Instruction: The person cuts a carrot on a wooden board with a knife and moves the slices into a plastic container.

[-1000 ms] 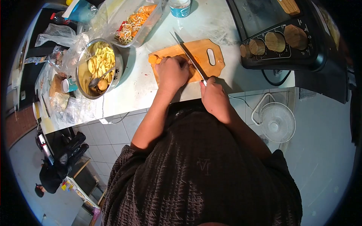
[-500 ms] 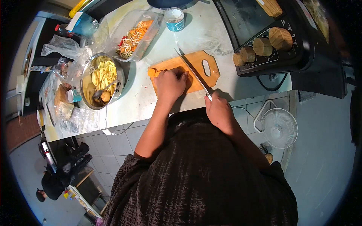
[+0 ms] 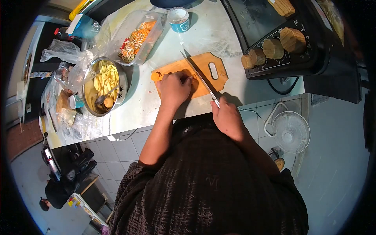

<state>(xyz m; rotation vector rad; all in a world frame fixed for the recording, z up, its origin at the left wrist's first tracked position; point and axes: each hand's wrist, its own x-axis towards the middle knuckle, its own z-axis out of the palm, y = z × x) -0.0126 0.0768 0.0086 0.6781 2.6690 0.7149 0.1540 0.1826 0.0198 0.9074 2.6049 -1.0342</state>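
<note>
The left hand [image 3: 174, 89] presses down on a carrot [image 3: 157, 76], fingers curled over it on the wooden cutting board [image 3: 219, 78]. The right hand [image 3: 228, 117] grips a knife [image 3: 197, 74] by its handle — blade slanting across the board just right of the left fingers, on the pale counter [image 3: 211, 35].

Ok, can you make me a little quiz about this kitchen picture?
1. True or false: the right hand holds a knife.
2. What is the left hand pressing on: A) the pot, B) the orange food on the board, C) the fan?
3. What colour are the slices beside the left hand?

Key: 1 true. 2 B. 3 orange.
</note>
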